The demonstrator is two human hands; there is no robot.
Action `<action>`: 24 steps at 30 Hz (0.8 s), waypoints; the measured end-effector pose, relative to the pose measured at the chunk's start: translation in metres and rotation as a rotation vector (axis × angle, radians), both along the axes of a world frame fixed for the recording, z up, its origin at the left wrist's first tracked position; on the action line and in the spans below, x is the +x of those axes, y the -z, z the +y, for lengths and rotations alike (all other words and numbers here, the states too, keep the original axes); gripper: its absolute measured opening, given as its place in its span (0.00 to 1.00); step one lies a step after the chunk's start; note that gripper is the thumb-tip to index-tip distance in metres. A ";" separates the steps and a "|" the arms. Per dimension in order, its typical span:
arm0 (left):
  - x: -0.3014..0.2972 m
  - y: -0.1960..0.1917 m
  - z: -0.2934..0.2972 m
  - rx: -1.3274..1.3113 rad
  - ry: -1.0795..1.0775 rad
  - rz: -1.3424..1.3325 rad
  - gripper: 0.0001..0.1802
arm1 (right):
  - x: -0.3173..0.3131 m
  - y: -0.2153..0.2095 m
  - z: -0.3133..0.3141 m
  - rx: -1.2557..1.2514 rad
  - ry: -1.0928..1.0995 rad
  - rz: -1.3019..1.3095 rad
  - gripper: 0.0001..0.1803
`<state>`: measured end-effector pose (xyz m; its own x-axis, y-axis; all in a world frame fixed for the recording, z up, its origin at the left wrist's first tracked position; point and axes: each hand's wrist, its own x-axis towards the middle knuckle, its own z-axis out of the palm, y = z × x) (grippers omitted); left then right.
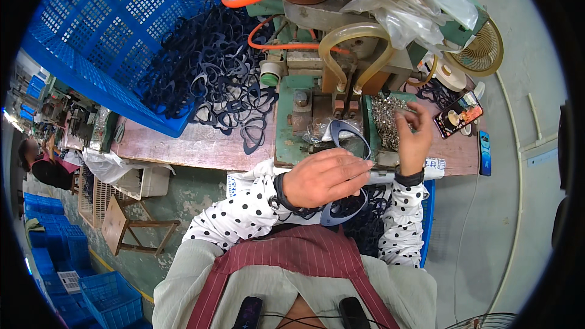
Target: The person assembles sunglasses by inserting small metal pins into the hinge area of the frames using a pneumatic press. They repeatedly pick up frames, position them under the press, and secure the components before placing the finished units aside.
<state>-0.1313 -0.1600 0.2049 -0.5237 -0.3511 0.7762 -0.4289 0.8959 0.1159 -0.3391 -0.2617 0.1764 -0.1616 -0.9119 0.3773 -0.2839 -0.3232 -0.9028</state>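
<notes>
Hands (323,178) apart, right one (415,140) farther forward

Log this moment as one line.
Left grip: holds blue piece | Right grip: at metal bits, contact unclear | Machine: ahead | Basket: upper left

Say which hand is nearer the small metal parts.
Right. The right hand is at the right edge of the small metal parts; the left hand is farther off, toward their lower left in view, at the blue looped piece.
</notes>
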 end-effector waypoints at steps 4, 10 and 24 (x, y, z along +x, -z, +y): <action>-0.004 -0.005 0.001 0.059 -0.002 0.041 0.21 | -0.050 0.049 -0.019 0.087 0.100 0.280 0.15; -0.006 -0.001 -0.001 0.060 0.000 0.067 0.20 | -0.045 0.048 -0.001 -0.090 0.082 0.730 0.14; 0.066 0.055 0.017 -0.101 -0.452 0.098 0.11 | -0.040 0.071 -0.006 0.013 0.206 0.294 0.07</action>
